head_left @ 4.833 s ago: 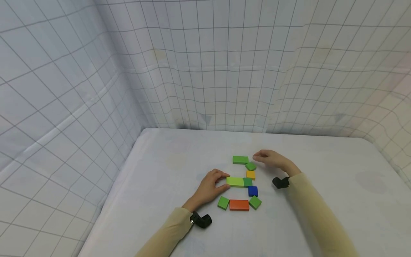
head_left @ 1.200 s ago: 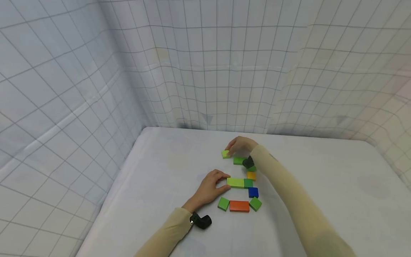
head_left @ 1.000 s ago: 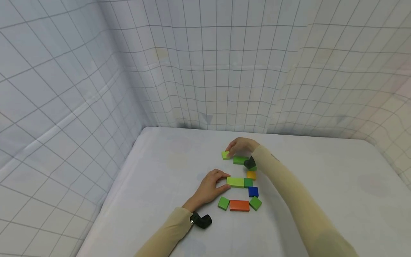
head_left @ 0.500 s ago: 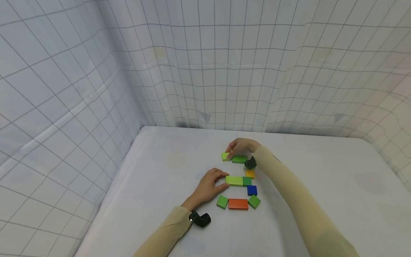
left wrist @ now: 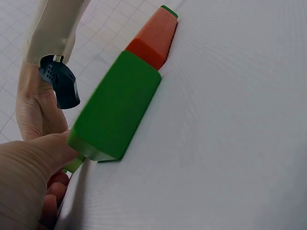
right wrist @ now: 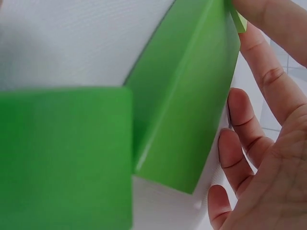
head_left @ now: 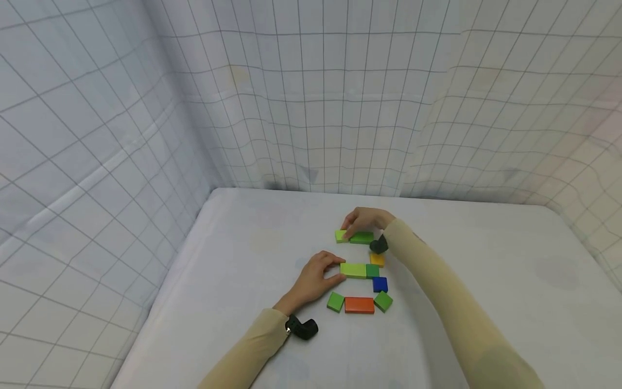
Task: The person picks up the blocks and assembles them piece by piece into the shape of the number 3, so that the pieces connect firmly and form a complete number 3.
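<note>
My right hand [head_left: 364, 218] pinches a small lime block [head_left: 339, 236] between thumb and fingers, at the left end of a longer green block [head_left: 362, 238]. In the right wrist view, that green block [right wrist: 196, 96] runs up to the fingertips, with a sliver of lime beyond it. Nearer the front, my left hand [head_left: 312, 278] holds the left end of a lime rectangular block [head_left: 353, 270] between thumb and fingers. A dark green square block [head_left: 372, 271] adjoins its right end. A yellow block [head_left: 377, 260] lies behind that one, and a blue block [head_left: 380, 284] in front.
Closest to the front lies a red-orange block [head_left: 359, 305], with one green block [head_left: 336, 302] at its left end and another green block [head_left: 383, 301] at its right. White cloth covers the table [head_left: 243, 243]. Gridded white curtains [head_left: 316, 108] hang behind and beside it.
My right hand has moved left from beside the back blocks and now has the small lime block, brought forward against the longer green block's end. My left hand keeps its place.
</note>
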The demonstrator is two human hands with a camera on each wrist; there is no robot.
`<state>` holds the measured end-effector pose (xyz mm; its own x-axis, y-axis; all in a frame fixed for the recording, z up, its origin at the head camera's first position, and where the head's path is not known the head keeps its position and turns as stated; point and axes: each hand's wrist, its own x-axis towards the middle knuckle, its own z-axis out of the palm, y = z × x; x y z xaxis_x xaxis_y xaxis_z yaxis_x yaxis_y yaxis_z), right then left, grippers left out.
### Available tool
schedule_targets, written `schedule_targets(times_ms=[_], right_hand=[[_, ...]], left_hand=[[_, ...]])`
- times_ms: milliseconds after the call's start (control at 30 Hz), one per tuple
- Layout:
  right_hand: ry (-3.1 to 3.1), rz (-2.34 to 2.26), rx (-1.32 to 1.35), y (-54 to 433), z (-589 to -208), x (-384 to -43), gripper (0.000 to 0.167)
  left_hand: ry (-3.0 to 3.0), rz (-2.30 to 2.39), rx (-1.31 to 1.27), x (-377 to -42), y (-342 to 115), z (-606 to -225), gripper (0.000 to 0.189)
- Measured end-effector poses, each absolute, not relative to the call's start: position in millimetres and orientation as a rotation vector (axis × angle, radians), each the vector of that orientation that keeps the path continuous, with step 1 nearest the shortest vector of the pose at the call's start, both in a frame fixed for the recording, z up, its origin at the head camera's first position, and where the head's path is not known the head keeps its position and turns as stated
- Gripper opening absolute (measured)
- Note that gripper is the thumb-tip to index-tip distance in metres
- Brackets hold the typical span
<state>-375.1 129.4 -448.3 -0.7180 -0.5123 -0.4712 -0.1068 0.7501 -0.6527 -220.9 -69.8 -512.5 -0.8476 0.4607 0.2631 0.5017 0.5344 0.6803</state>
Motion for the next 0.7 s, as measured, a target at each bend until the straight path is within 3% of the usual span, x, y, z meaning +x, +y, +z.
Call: schedule_targets(times_ms=[700], right_hand=[[2.287,-0.828,-0.420,131.6,-448.7,-374.0,0.020]], left_hand=[[-2.706,-1.208,-0.855,-220.5,-69.8,-509.8,0.035]])
